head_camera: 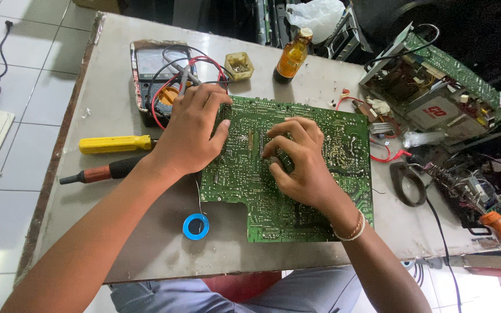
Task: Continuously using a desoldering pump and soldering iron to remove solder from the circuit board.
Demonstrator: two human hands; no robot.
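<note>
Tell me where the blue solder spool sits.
In the head view, the blue solder spool lies on the table, near its front edge, just left of the green circuit board, below the left hand.

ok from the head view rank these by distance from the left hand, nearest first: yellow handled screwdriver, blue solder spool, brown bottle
Measured from the left hand:
1. Yellow handled screwdriver, just to its left.
2. Blue solder spool, below it near the table's front edge.
3. Brown bottle, far side, up and right.
</note>
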